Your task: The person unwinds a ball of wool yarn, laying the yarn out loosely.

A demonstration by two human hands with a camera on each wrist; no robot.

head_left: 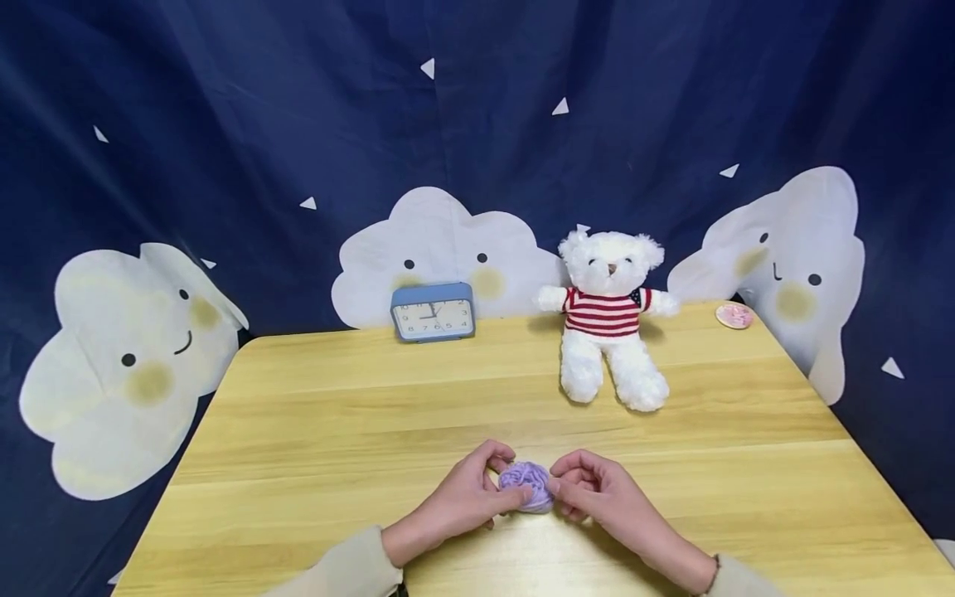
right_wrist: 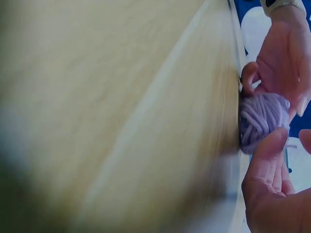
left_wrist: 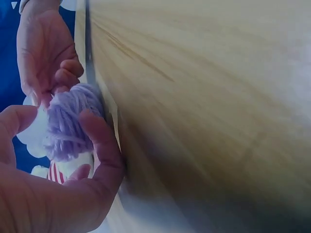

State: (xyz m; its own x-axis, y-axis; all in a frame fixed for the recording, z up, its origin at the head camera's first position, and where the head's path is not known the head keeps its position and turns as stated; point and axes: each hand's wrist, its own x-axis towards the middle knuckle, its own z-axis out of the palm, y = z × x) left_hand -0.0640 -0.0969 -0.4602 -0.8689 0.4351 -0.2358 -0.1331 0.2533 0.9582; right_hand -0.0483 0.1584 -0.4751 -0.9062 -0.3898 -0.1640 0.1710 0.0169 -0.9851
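Observation:
A small ball of lilac yarn [head_left: 525,478] sits between both hands, low over the front middle of the table. My left hand [head_left: 472,491] holds it from the left, thumb against its near side and fingers curled around behind. On the other side, my right hand [head_left: 600,491] has thumb and forefinger together at the ball's right edge, its other fingers curled in. The left wrist view shows the wound strands of the yarn ball [left_wrist: 73,121] close up. From the right wrist, a short loose strand seems to stick out beside the yarn ball [right_wrist: 265,119].
A wooden table [head_left: 336,414] lies under the hands. Toward its back stand a blue alarm clock [head_left: 433,313] and a white teddy bear [head_left: 608,319] in a striped shirt. A round pink item [head_left: 734,315] lies at the back right corner. Behind hangs a dark blue cloud-patterned curtain [head_left: 492,124].

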